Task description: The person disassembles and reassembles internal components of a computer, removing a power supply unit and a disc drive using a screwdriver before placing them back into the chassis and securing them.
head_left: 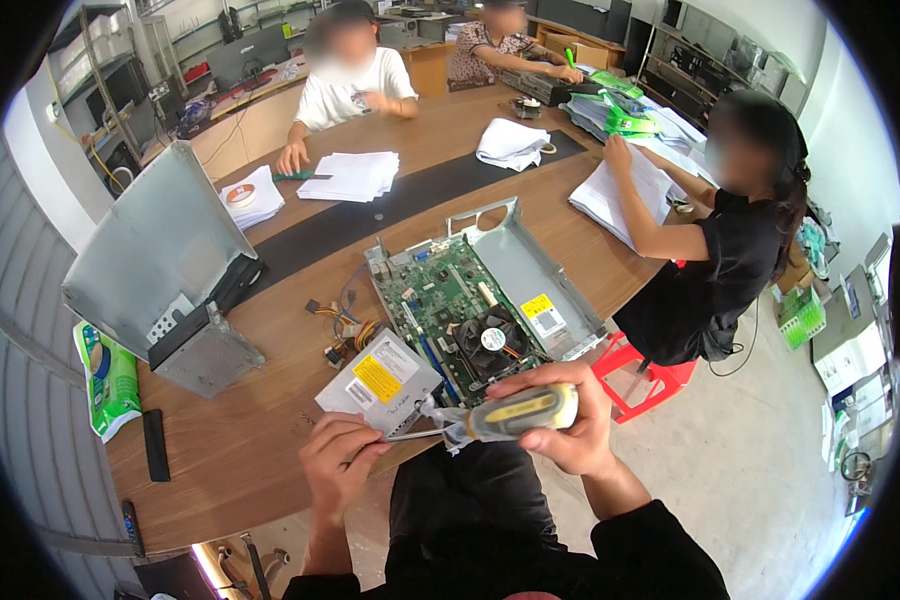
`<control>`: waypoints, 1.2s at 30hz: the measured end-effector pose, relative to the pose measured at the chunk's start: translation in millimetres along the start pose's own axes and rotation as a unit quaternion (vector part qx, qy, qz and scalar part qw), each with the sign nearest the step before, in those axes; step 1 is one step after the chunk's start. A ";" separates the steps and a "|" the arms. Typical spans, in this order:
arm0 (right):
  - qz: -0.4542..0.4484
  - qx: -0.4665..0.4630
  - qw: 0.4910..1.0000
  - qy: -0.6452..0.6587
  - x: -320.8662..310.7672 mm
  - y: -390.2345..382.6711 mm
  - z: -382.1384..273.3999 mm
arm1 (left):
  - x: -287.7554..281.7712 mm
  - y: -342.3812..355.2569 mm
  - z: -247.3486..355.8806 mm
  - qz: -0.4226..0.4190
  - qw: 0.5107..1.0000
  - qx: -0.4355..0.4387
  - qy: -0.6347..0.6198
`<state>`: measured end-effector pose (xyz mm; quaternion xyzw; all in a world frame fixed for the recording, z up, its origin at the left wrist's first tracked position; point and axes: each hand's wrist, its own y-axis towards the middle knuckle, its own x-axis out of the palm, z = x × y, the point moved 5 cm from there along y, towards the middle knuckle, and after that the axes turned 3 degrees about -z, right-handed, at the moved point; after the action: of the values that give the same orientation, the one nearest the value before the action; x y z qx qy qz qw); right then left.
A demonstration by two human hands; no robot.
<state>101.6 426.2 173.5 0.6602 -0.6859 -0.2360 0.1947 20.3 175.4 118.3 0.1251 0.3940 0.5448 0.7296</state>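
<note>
In the head view my right hand (pixel 570 430) grips a screwdriver (pixel 505 416) with a chunky black and yellow handle and crumpled clear plastic round its front. My left hand (pixel 345 460) has its fingertips closed on the thin metal shaft, at the lower edge of a silver power supply box (pixel 355 385) with a yellow label. Beside that box lies an opened computer case (pixel 540 275) holding a green motherboard (pixel 430 290) and a black fan (pixel 490 338). A bundle of cables (pixel 335 325) lies above the power supply.
The wooden table (pixel 220 440) also bears a raised metal panel (pixel 155 250), green package (pixel 110 380), black bar (pixel 155 445), remote (pixel 132 525) and papers (pixel 345 175). One person (pixel 730 240) handles papers at right; two others (pixel 360 95) (pixel 475 60) sit opposite. A red stool (pixel 640 395) stands at right.
</note>
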 end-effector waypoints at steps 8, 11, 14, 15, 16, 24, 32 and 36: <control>0.052 0.134 0.990 0.006 -27.5 -30.4 19.0 | -9.2 9.6 -8.2 -0.054 0.994 -0.023 -0.096; 0.041 0.160 0.985 -0.049 -29.6 -39.8 23.0 | -15.0 2.3 -23.7 -0.053 0.980 -0.072 -0.176; 0.025 0.174 0.979 -0.100 -31.2 -46.8 29.8 | -15.8 -7.2 -37.4 0.010 0.939 -0.104 -0.329; 0.019 0.183 0.978 -0.103 -31.1 -47.0 31.2 | -17.0 -6.5 -37.6 0.009 0.939 -0.105 -0.328; 0.013 0.193 0.975 -0.106 -31.5 -48.4 32.7 | -17.9 -4.5 -34.0 0.006 0.932 -0.082 -0.353; 0.016 0.277 0.960 -0.029 -37.9 -71.4 52.9 | -6.2 -9.5 -47.4 0.005 0.891 -0.113 -0.440; -0.072 0.098 0.973 -0.198 -0.4 -47.7 41.0 | 0.0 -0.7 -63.6 0.114 0.816 -0.120 -0.553; -0.056 0.042 0.967 -0.243 12.4 -51.0 41.4 | -3.5 0.5 -70.8 0.139 0.832 -0.133 -0.520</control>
<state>118.4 415.7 109.7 0.6283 -0.6836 -0.3708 -0.0196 -30.8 154.9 73.5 0.3454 -0.1417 0.5421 0.7529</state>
